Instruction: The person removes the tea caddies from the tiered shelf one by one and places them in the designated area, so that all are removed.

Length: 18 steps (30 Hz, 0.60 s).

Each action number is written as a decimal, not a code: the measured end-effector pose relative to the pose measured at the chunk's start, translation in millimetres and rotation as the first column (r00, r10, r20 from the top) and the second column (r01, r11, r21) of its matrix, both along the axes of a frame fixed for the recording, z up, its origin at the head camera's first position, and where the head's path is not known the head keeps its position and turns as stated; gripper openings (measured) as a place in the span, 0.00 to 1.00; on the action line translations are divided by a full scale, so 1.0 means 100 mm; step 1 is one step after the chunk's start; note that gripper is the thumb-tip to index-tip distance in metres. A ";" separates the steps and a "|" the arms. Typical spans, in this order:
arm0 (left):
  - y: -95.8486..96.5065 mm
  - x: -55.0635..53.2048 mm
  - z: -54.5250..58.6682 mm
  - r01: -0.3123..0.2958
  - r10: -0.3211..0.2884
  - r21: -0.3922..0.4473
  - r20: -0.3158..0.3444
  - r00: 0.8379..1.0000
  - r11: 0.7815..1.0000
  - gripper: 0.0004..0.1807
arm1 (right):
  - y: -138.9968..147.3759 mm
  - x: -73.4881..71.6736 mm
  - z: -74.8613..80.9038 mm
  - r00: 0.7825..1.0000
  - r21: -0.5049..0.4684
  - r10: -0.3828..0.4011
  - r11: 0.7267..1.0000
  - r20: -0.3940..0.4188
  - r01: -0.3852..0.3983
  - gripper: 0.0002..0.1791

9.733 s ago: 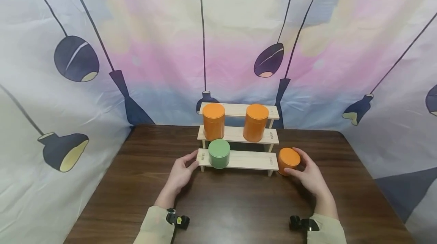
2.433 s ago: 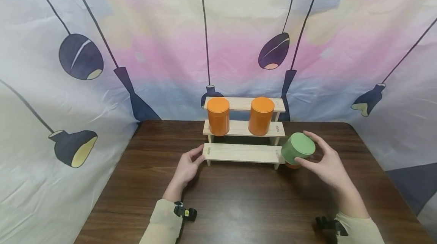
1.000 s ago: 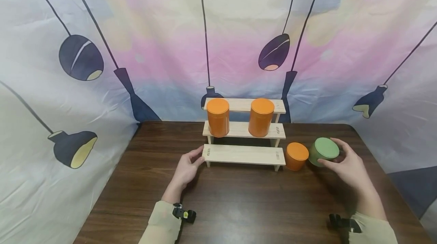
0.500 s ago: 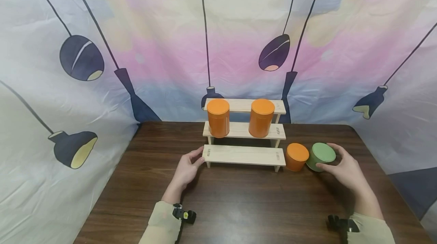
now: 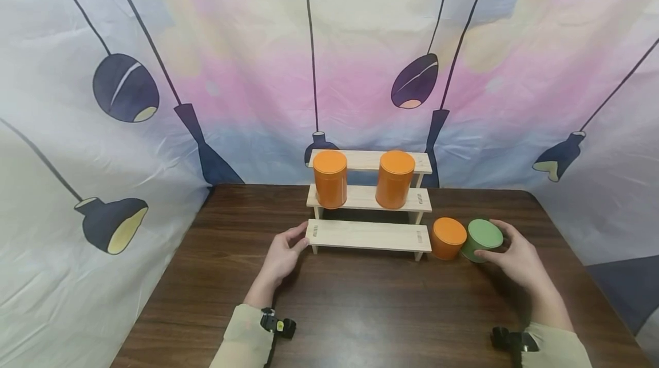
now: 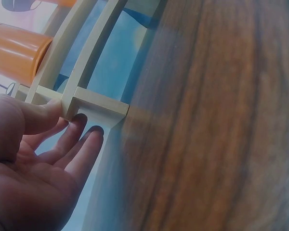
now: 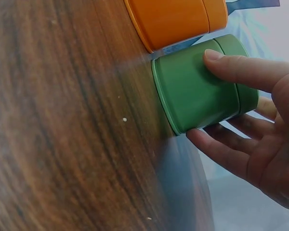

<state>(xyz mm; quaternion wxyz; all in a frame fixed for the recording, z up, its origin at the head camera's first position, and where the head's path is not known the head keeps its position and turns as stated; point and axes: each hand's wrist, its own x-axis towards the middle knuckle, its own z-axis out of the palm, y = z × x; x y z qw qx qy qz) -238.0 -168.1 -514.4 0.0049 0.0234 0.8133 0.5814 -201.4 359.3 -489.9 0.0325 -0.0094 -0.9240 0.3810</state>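
One dark tabletop [image 5: 360,311] runs beneath our fingers [image 7: 221,150], a lamp-printed cloth [image 5: 247,42] beyond them. Our right hand [image 5: 521,259], thumb and fingers parted to tin width, holds the green tin [image 5: 485,234]; our left hand [image 5: 280,256] pinches the wooden stand [image 5: 360,234] by its lowest shelf. A short orange tin [image 5: 449,234] stands just left of our right fingers, two tall orange tins [image 5: 330,185] [image 5: 394,186] farther back, between our hands. Lids [image 5: 330,161] hide the contents.

Two tins [image 5: 449,238] stand right of the rack [image 5: 365,234], two canisters [image 5: 330,184] on its middle shelf [image 5: 361,197].
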 end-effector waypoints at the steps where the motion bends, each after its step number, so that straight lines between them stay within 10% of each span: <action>1: 0.00 0.00 0.00 -0.001 0.001 -0.001 -0.001 1.000 1.000 0.25 | 0.00 0.00 0.00 1.000 -0.004 0.001 1.000 0.003 -0.001 0.59; 18: 0.00 0.00 -0.01 0.001 -0.001 -0.013 -0.027 1.000 1.000 0.25 | 0.04 -0.01 -0.02 0.999 -0.017 0.011 1.000 0.049 -0.010 0.61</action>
